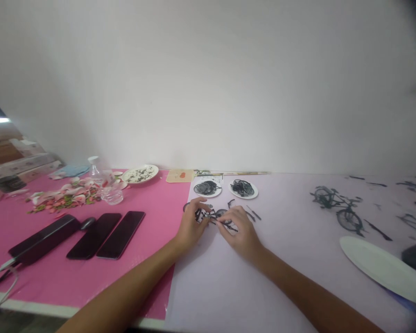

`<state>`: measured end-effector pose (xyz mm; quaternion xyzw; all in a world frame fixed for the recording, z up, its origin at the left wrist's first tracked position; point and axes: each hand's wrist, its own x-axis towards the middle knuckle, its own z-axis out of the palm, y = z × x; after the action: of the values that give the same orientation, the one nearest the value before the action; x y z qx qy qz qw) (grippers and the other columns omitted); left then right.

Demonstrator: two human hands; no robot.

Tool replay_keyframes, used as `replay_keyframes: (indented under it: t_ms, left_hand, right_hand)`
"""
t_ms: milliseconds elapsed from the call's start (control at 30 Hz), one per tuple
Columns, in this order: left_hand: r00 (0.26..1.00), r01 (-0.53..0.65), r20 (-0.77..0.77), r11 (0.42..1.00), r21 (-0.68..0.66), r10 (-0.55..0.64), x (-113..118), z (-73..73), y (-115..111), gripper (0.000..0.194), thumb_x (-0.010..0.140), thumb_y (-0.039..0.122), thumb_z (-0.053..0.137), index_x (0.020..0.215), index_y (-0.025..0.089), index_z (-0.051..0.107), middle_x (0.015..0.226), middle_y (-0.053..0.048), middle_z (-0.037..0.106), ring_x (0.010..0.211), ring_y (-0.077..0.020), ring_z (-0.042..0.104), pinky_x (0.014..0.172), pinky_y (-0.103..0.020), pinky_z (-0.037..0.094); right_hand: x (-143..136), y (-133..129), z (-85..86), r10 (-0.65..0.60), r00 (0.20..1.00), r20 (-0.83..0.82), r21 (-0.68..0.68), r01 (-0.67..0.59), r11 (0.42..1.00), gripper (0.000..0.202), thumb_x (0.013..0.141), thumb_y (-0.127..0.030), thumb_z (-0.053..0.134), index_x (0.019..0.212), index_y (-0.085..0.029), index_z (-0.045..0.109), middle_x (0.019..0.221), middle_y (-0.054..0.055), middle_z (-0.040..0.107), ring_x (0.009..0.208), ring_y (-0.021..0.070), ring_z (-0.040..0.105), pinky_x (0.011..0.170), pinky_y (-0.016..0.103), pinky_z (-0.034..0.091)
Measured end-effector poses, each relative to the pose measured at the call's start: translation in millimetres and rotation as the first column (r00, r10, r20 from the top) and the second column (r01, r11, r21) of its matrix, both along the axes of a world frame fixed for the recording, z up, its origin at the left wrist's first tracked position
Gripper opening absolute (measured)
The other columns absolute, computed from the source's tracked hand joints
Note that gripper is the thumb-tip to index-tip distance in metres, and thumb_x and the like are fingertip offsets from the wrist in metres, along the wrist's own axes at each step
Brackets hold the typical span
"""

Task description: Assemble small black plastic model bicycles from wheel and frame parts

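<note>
While both hands work close together over the white sheet (208, 286) on the table (149, 273), a black miniature bicycle (211, 214) sits between them, partly hidden by fingers. Right hand (243, 232): thumb and forefinger look pinched on a thin dark part of it. Left hand (189, 226): curled around the other side, thumb by the frame; can't tell if it grips. Loose wheel (222, 213) or attached one near right fingertips, unclear. Two small plates of black wheels stand behind, left plate (213, 195) and right plate (255, 191); another model bicycle (348, 219) stands well apart, to the right. Judging by looks: very light, stiff, probably plastic, thin bits could snap. Best hold: thicker frame tubes, fingertips only, off spokes and handlebar; small parts may slip.
</note>
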<state>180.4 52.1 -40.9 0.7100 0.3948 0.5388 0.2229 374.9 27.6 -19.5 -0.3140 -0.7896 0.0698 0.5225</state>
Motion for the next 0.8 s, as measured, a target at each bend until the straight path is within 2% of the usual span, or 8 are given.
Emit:
replay_keyframes:
  t_ms: [267, 467, 800]
  left_hand:
    - [1.0, -0.022, -0.016, 1.0, 0.017, 0.022, 0.1, 1.0, 1.0, 0.048, 0.081, 0.003, 0.063, 0.123, 0.025, 0.054, 0.105, -0.004, 0.07, 0.106, -0.023, 0.064, 0.098, -0.039, 0.047]
    - [1.0, -0.02, -0.023, 1.0, -0.02, 0.019, 2.3, 3.1, -1.6, 0.035, 0.079, 0.004, 0.064, 0.108, 0.023, 0.063, 0.106, -0.005, 0.071, 0.105, -0.0231, 0.065, 0.095, -0.038, 0.048]
    - [1.0, -0.003, -0.012, 1.0, -0.017, 0.002, 3.8, 6.3, -0.9, 0.026, 0.079, 0.005, 0.067, 0.099, 0.022, 0.068, 0.102, -0.005, 0.073, 0.1, -0.0233, 0.067, 0.09, -0.037, 0.052]
  right_hand:
    - [0.0, 2.0, -1.2, -0.011, 1.0, 0.002, -0.003, 0.011, 1.0, 0.015, 0.09, -0.01, 0.067, 0.093, -0.025, 0.065, 0.087, 0.004, 0.069, 0.089, 0.0249, 0.058, 0.082, 0.043, 0.05]
    - [0.0, 1.4, 0.4, -0.018, 1.0, -0.007, -0.008, 0.018, 1.0, 0.015, 0.09, -0.01, 0.067, 0.093, -0.024, 0.064, 0.087, 0.004, 0.069, 0.091, 0.0247, 0.059, 0.083, 0.043, 0.05]
    - [-0.1, 1.4, 0.1, -0.026, 1.0, -0.013, -0.042, 0.025, 0.999, 0.014, 0.09, -0.012, 0.066, 0.092, -0.026, 0.064, 0.088, 0.004, 0.07, 0.09, 0.0258, 0.06, 0.083, 0.044, 0.051]
